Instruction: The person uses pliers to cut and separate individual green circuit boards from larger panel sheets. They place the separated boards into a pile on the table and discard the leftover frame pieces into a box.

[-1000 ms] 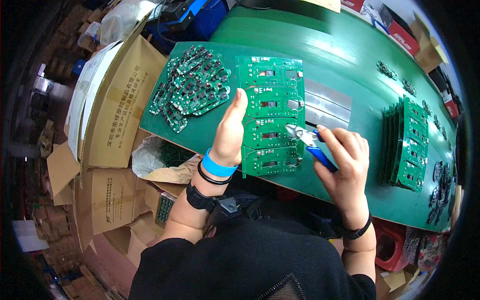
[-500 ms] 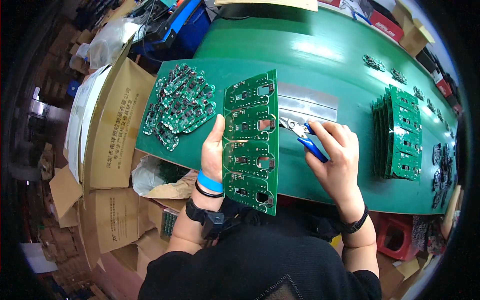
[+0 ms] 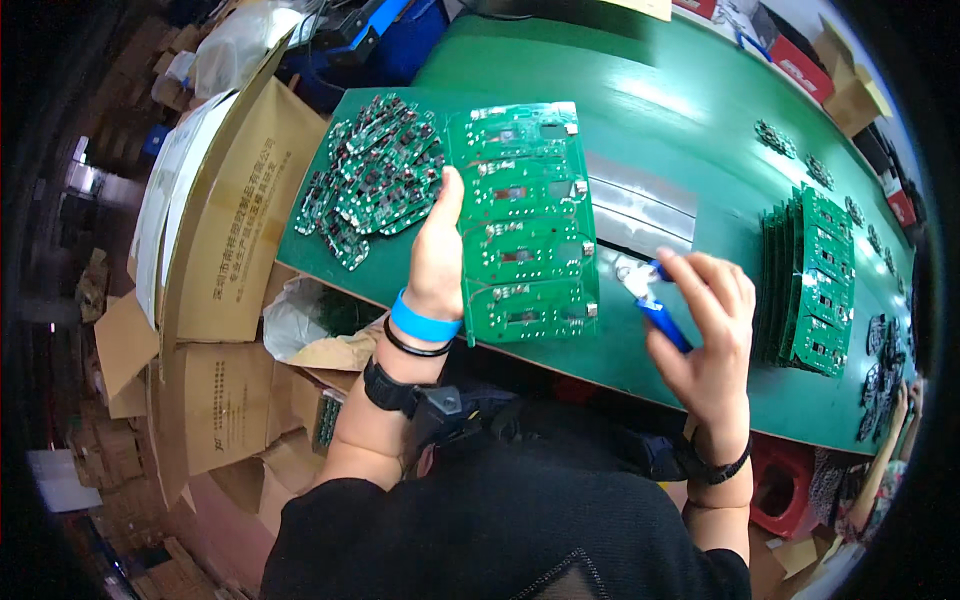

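My left hand (image 3: 440, 250) is closed on the left edge of a green circuit board panel (image 3: 530, 230), its thumb lying along that edge and its other fingers hidden behind. Several joined boards make up the panel, which is held up over the bench with its flat face toward me. In my right hand (image 3: 708, 330) is a pair of blue-handled side cutters (image 3: 655, 305), the jaws pointing toward the panel but apart from it. Beyond my left hand lies a heap of small separated circuit boards (image 3: 375, 185). Silvery metal strips (image 3: 640, 205) lie on the bench behind the cutters.
A stack of board panels (image 3: 810, 280) stands at the right of the green bench (image 3: 540, 70). Small clusters of boards (image 3: 775, 138) and dark parts (image 3: 880, 370) lie along its right side. Open cardboard boxes (image 3: 240, 200) stand at left. Another person's arm (image 3: 885, 450) shows at far right.
The panel has turned to show more of its face and risen away from me. The cutters have shifted slightly right and nearer to me. Another person's arm has come into view at far right.
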